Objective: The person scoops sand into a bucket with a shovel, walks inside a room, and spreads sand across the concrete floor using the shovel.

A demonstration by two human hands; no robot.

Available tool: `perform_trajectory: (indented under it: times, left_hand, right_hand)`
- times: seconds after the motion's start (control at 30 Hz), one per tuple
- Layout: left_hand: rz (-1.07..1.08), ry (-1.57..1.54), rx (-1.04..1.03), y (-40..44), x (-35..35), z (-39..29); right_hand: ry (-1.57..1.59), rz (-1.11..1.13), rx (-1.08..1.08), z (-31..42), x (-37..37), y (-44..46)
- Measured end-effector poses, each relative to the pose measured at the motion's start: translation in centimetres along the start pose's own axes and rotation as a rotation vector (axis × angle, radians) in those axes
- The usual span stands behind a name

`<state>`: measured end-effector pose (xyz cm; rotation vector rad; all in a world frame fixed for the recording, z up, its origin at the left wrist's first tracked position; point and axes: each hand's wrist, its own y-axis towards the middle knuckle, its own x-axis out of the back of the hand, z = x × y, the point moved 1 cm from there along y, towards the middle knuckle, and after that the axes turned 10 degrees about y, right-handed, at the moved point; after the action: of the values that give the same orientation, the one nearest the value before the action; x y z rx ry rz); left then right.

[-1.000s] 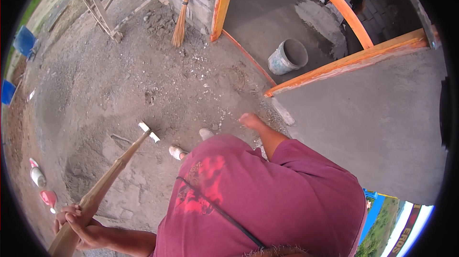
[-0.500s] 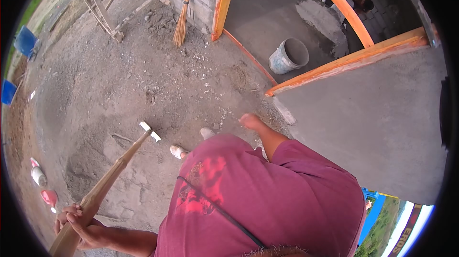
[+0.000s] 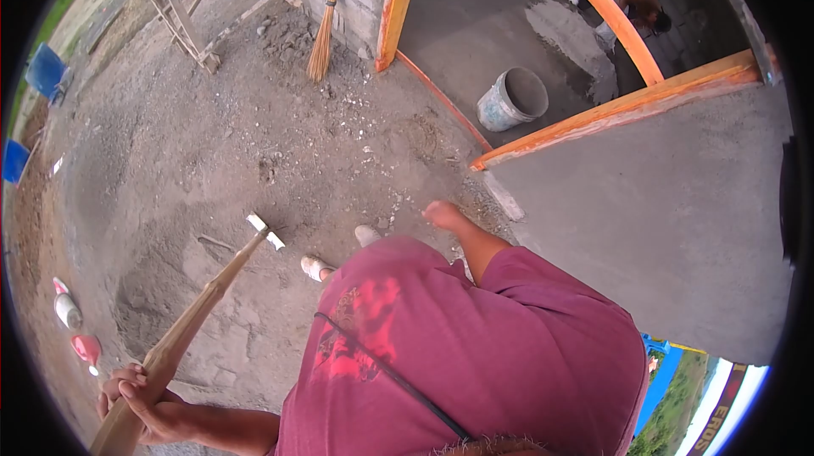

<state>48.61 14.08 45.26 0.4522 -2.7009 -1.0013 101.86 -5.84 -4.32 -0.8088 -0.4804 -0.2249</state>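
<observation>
My left hand is closed round the upper part of a long-handled tool. Its rough wooden handle slants down to a bright metal crosspiece at the ground; whether this is a shovel or a hoe I cannot tell. Beside my body, my right hand hangs with its fingers curled in, and nothing shows in it. It is nearest to the base of the grey plastered wall. Grey sand lies around the foot of the tool, and my light shoes stand just to its right.
A whitish bucket stands inside the orange doorway frame. Farther in, another person bends near a patch of wet mix. A stick broom leans on the wall. A wooden trestle and blue containers stand at left.
The other person inside the room has shifted slightly to the right and down. My hands and the tool stay in nearly the same place.
</observation>
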Motion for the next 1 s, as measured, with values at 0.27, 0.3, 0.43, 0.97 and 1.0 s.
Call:
perform_trajectory:
  times: [0.27, 0.3, 0.43, 0.97, 1.0]
  left_hand:
    - [-0.001, 0.012, -0.016, -0.1, -0.2, -0.1]
    - [0.000, 0.009, -0.016, -0.1, -0.2, 0.0]
    - [-0.007, 0.010, -0.008, -0.2, -0.4, -0.1]
    - [-0.042, 0.036, 0.015, -0.1, -1.4, -0.2]
    - [-0.054, 0.067, 0.017, -0.1, -2.3, -0.8]
  right_hand:
    - [-0.057, 0.027, 0.063, -0.5, 0.0, 1.1]
    - [-0.078, 0.022, 0.090, -0.6, 0.0, 1.2]
    - [-0.019, 0.017, 0.061, -0.5, 0.3, 1.4]
    - [-0.080, 0.031, 0.119, 0.5, 1.1, 2.1]
    - [-0.076, 0.026, 0.117, 0.4, 1.1, 2.1]
